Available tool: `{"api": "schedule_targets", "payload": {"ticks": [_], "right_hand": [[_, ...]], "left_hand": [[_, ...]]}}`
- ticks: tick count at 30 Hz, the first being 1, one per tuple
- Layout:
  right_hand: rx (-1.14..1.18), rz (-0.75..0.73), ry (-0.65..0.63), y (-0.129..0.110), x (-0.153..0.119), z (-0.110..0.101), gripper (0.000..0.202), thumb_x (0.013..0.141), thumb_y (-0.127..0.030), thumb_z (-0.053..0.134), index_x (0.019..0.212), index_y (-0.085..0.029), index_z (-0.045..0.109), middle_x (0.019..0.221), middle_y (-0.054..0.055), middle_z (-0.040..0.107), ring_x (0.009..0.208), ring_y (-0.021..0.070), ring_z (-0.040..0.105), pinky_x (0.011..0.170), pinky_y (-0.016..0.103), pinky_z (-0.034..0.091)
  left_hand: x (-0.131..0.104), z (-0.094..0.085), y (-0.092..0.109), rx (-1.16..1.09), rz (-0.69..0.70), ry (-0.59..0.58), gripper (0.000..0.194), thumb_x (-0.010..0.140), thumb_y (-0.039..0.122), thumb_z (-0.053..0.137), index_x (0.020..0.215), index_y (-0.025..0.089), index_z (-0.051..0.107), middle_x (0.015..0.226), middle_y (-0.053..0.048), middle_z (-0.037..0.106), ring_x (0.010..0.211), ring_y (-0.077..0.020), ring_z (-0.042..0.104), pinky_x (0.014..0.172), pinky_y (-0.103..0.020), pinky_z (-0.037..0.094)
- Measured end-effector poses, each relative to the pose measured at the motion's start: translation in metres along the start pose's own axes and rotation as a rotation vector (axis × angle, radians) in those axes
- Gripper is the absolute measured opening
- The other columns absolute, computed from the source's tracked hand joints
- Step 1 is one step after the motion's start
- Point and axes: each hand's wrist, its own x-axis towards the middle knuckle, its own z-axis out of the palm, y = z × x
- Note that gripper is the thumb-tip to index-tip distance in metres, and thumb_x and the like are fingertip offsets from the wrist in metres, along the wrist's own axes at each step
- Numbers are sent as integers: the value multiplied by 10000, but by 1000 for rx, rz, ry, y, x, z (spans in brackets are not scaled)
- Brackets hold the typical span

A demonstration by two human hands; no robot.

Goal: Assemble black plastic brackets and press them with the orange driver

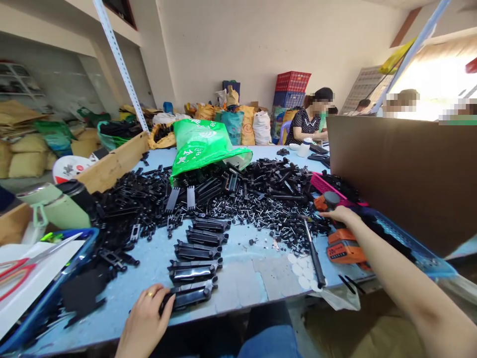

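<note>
My left hand (149, 313), with a ring on one finger, is closed on the end of a long black plastic part (196, 294) at the table's front edge. Several similar black parts (199, 250) lie in a column behind it. On the right, my right hand (341, 215) is around the handle of an orange and grey cordless drill (346, 247), between its head and its battery; one finger points left and the others are mostly hidden. Beside the drill lies a black-handled hammer (314, 253). A heap of small screws and black pieces (253, 209) covers the middle.
A green plastic bag (203, 144) lies on the black heap. At left are a blue tray (91, 233) with red-handled scissors (22, 271) and a light green box (55, 209). A brown board (387, 179) stands at right beside a pink basket (320, 184). A person (307, 119) sits across.
</note>
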Motion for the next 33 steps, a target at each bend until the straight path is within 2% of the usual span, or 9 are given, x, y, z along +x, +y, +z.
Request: {"api": "schedule_targets", "payload": {"ticks": [4,7,11,14,16,19,26,30,33], "right_hand": [[-205,-14,167,-21,-14,-2,572,679,-543,638,1010,-76,613,983,279,568,944,376,539,728,459,379],[-132,-359,250,-93,-56,9,478,809,-479,509,1121,-120,557,1071,233,545,1042,356,484,823,474,359],[61,-1026,-165,-230,-136,52,409,876,-401,417,1184,-154,526,1161,135,543,1085,238,481,916,333,355],[48,-1218,-299,-311,-179,88,351,783,-286,560,1123,-201,583,1089,68,598,1034,197,522,884,252,371],[18,-1281,-366,-343,-190,104,340,728,-186,583,1067,-186,618,1033,71,626,976,199,554,843,250,387],[-18,-1327,-439,-362,-186,115,339,706,-131,560,1034,-173,635,1008,72,641,923,194,576,802,249,398],[-62,-1335,-561,-356,-179,115,435,590,-232,681,1017,-168,631,934,54,651,829,189,587,716,237,417],[-21,-1317,-615,-361,-173,106,303,644,-276,651,931,-180,644,877,23,648,804,162,590,711,228,427],[-4,-1273,-635,-366,-172,106,515,579,-352,716,1052,-186,600,970,40,627,835,180,584,717,252,442]], "left_hand": [[-21,4,-15,-155,-37,0,292,856,450,419,895,239,618,899,-71,653,877,-238,619,789,-367,505],[-19,9,-15,-230,-125,29,287,867,433,408,903,239,616,872,-59,649,848,-223,623,772,-348,502],[-6,13,-10,-266,-227,74,296,881,393,381,888,209,612,850,-65,633,847,-219,610,808,-370,485],[-6,9,-6,-277,-291,106,316,881,395,375,983,192,595,947,-90,625,926,-237,592,851,-406,471],[-14,4,-2,-281,-370,162,375,868,424,397,1112,180,541,1072,-118,589,1008,-259,562,880,-438,459],[-36,-2,5,-350,-544,288,455,826,475,457,1163,170,490,1112,-137,556,1004,-270,562,836,-438,488],[-84,7,25,-736,-993,475,547,706,582,548,1062,173,475,1065,-125,546,910,-246,591,707,-369,530],[-92,14,41,-892,-1188,446,601,665,593,578,1082,176,458,1105,-129,524,920,-241,598,719,-365,522],[-89,17,59,-1020,-1271,404,596,692,563,566,1128,177,435,1129,-138,522,929,-234,600,713,-347,512]]}}
